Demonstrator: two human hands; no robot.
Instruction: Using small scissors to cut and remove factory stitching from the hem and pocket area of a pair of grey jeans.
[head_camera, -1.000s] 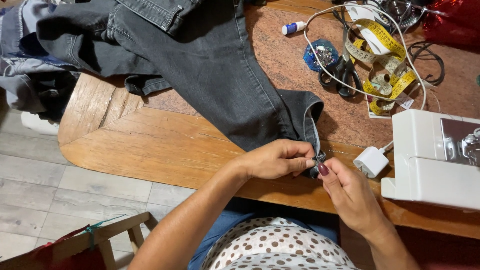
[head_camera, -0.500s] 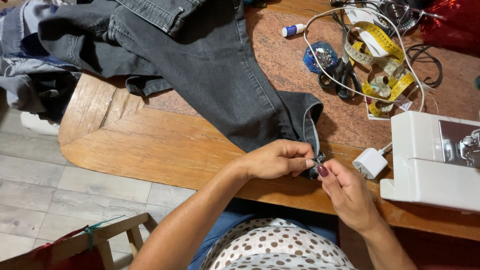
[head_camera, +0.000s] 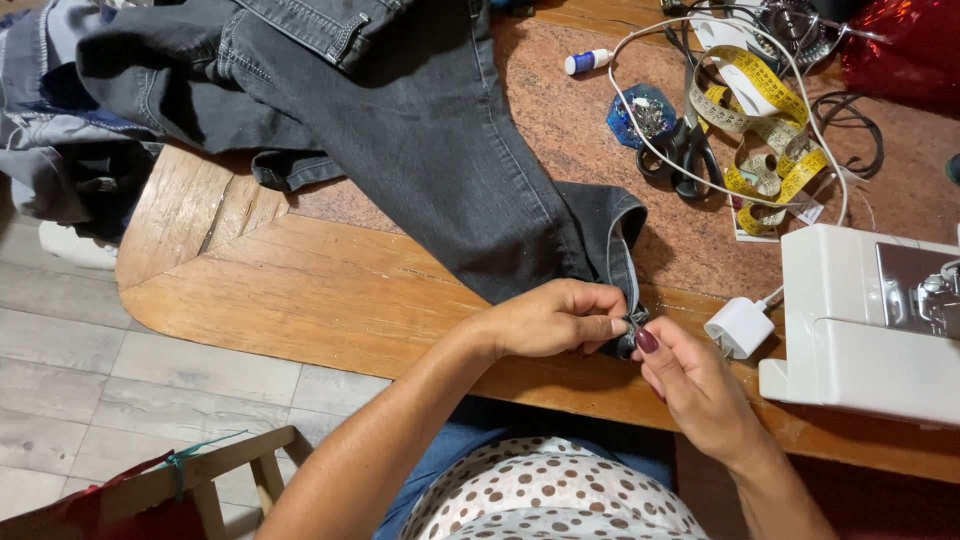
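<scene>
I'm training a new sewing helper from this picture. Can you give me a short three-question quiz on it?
1. True or false: both hands grip the hem of the dark jeans.
2. What lies on the table nearest the yellow measuring tape? A) black scissors B) a hammer C) a cup
3. Which side of the table holds the white sewing machine?

Key:
1. True: left hand and right hand pinch the dark jeans at the hem.
2. A: black scissors beside the yellow measuring tape.
3. The right, where the white sewing machine stands.
</scene>
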